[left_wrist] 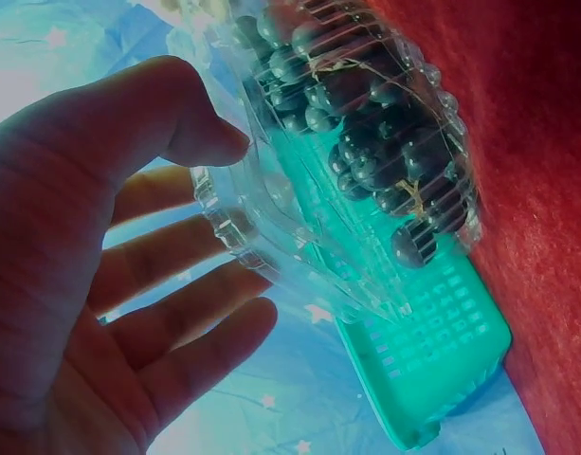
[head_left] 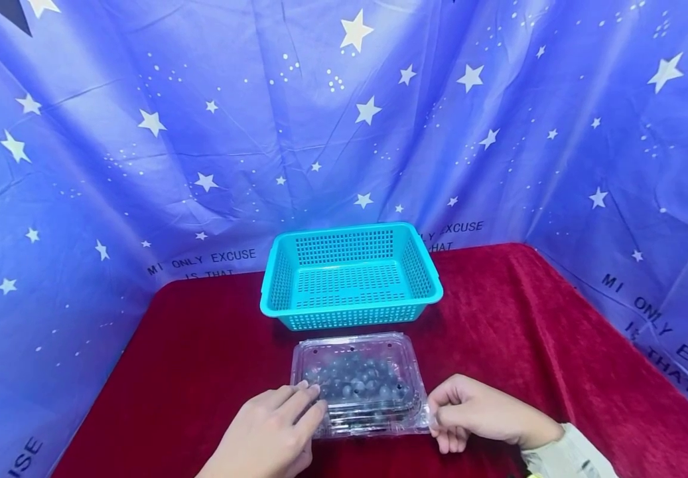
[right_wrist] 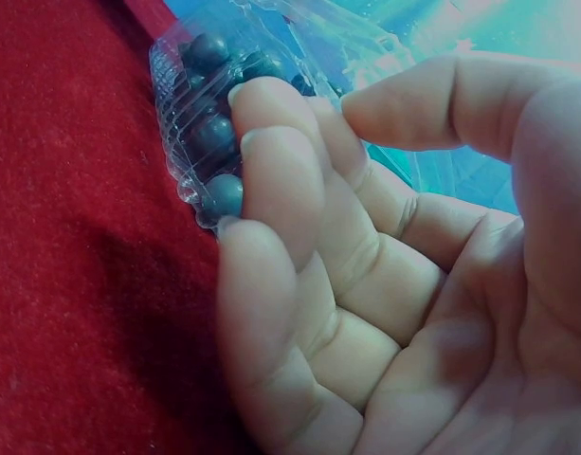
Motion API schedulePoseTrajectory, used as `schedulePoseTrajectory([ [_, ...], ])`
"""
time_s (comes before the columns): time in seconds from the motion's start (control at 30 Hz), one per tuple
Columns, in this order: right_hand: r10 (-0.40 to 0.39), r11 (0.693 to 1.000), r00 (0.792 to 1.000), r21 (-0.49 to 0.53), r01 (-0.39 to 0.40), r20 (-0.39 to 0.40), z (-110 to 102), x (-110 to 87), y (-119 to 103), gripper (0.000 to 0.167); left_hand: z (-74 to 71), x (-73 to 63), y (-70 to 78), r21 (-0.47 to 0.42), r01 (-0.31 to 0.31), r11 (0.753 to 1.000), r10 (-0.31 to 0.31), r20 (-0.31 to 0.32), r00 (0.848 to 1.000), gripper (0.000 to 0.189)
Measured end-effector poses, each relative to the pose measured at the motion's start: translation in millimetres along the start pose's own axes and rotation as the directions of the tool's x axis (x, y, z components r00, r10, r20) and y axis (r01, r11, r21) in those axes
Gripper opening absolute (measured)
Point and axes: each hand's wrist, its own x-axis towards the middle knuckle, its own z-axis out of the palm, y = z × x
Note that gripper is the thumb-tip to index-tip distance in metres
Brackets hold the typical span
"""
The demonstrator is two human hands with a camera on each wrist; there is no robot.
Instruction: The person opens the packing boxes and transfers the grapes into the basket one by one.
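A clear plastic clamshell box (head_left: 373, 405) of dark grapes (left_wrist: 366, 161) lies on the red cloth with its lid down. My right hand (head_left: 475, 411) is at its near right corner, thumb and index finger pinching the edge, the other fingers curled beside it. On the left, my left hand (head_left: 275, 425) rests its fairly straight fingers on the lid. In the left wrist view, the thumb (left_wrist: 205, 133) touches the clear rim. Brown stems show among the grapes through the ribbed wall.
A turquoise plastic basket (head_left: 344, 309) with perforated walls stands just behind the box. Red velvety cloth (head_left: 200, 345) covers the table. Blue star-printed curtains (head_left: 284, 119) enclose the back and both sides.
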Motion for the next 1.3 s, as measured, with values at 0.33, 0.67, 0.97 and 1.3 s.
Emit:
schedulePoseTrajectory([
  [0.33,0.007,1.000,1.000,-0.001,-0.007,-0.005,0.2,0.0,2.0,0.019,3.2,0.1,-3.6,0.017,-0.054,0.998,0.055,-0.054,0.997,0.037],
  [0.67,0.003,1.000,1.000,-0.002,-0.003,-0.004,0.3,-0.3,1.8,0.020,4.5,1.4,-2.7,0.033,-0.045,0.998,0.047,-0.060,0.997,0.040],
  [0.97,0.017,1.000,1.000,0.011,-0.017,-0.003,-0.2,-0.2,2.7,0.020,3.4,1.5,-3.4,0.016,-0.035,0.999,0.036,-0.058,0.998,0.036],
  [1.3,0.009,1.000,1.000,-0.030,-0.009,0.000,0.0,-0.4,-0.5,0.020,3.3,3.5,-5.7,0.024,-0.053,0.998,0.055,-0.085,0.995,0.034],
])
